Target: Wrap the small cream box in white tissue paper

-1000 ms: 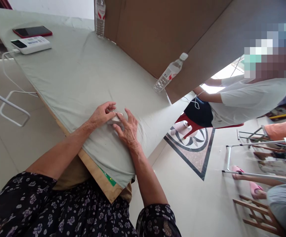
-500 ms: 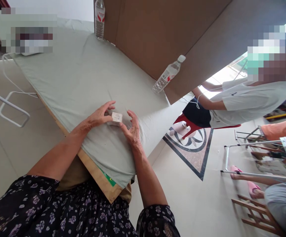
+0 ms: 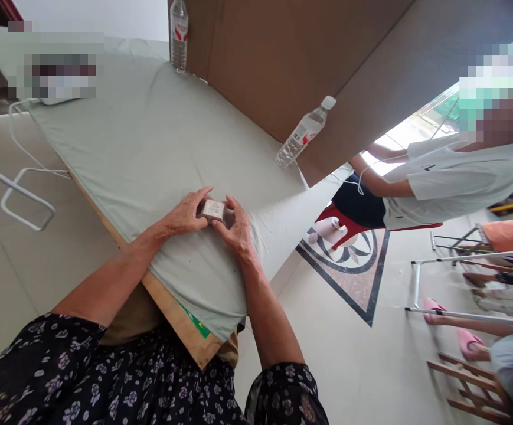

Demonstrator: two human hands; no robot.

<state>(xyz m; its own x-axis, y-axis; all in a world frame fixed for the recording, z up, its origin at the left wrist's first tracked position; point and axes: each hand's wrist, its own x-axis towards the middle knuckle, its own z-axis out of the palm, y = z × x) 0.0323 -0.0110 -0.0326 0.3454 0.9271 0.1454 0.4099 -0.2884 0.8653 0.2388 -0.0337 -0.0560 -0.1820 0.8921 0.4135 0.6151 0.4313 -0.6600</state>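
A small pale box [image 3: 214, 209] with faint printing on its top face is between my two hands, over the cloth-covered table [image 3: 136, 147]. My left hand [image 3: 186, 213] is closed against its left side, thumb at the near edge and fingers along the far side. On the right side, the fingers and thumb of my right hand [image 3: 237, 229] are bent round the box and touch it. My fingers cover parts of its sides, and whether its underside rests on the cloth I cannot tell.
One water bottle [image 3: 179, 38] stands by the brown cardboard panel [image 3: 283, 65], another water bottle [image 3: 303, 134] nearer. A blurred-out device with a white cable lies at the far left. A person in a white shirt [image 3: 460, 177] sits on a red stool beyond the panel.
My hands have closed in on the box from both sides. The raised fingers of both hands have come down round it. The view has shifted slightly.
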